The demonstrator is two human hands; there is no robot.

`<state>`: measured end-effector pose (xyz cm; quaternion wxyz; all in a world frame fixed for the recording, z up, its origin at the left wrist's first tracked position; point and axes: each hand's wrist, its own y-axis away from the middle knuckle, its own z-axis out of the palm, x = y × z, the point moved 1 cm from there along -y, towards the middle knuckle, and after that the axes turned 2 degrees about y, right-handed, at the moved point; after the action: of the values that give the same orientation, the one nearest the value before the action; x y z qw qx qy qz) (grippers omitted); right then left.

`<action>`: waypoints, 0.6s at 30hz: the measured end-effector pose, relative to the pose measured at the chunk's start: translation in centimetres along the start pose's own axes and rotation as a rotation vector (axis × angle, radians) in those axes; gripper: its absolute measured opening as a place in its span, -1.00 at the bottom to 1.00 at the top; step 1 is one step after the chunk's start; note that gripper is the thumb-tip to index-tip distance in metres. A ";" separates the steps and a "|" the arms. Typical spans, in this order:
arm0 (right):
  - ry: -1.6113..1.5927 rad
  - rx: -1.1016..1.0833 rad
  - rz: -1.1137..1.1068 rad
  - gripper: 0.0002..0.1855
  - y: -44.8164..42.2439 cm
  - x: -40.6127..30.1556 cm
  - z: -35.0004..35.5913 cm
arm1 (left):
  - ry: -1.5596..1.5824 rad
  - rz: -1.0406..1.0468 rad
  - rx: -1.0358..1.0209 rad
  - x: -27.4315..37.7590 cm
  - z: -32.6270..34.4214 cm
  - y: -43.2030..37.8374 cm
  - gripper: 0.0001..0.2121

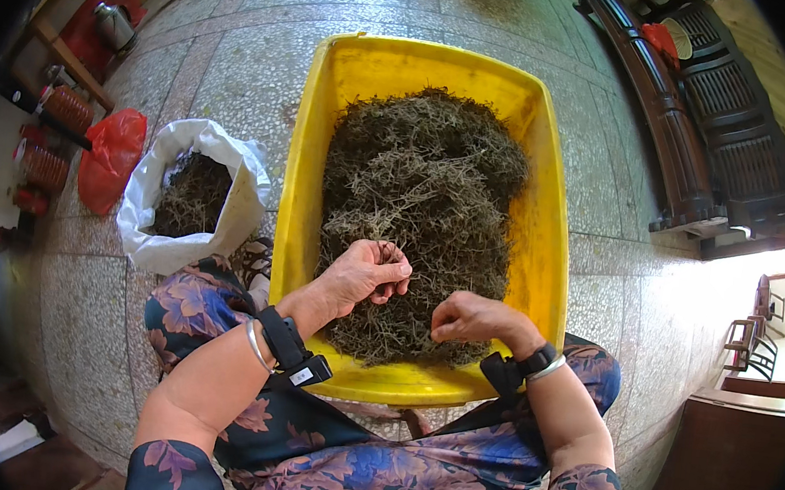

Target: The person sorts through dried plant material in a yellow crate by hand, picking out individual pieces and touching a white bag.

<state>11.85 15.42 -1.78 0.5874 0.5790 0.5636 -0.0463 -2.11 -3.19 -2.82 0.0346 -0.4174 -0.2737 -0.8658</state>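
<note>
A yellow plastic tub stands before my knees. A heap of dried, wiry plant stems fills much of it, grey-brown and tangled. Over the near part of the heap, my left hand has its fingers curled around a few thin dried stems. My right hand hovers low over the heap's near right side, fingers bent inward. What its fingertips hold, if anything, is hidden. To the left of the tub, a white woven sack with its rim rolled down contains more dark dried stems.
Beside the sack lies a red plastic bag. A wooden rack with jars stands at far left. Dark carved wooden furniture is at upper right, a brown cabinet at lower right. Speckled tile floor surrounds the tub.
</note>
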 end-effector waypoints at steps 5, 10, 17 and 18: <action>-0.416 0.032 0.080 -0.79 1.9 -1.2 -2.4 | -0.213 -0.035 0.013 -0.7 0.8 -0.1 -0.92; -0.530 0.014 0.025 -0.77 2.3 -1.9 -2.6 | -0.409 0.121 -0.114 -0.6 1.6 0.0 -0.75; -0.686 0.173 -0.110 -0.70 1.8 -2.9 -2.0 | -0.223 -0.043 -0.135 -1.3 1.7 -0.4 -0.87; -0.784 0.192 -0.120 -0.77 1.8 -2.4 -2.4 | -0.173 -0.031 -0.057 -1.1 1.6 -0.4 -0.89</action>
<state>10.79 16.28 1.78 0.6973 0.5357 0.3228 -0.3502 -0.36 -2.21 -3.00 -0.0147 -0.4872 -0.2573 -0.8344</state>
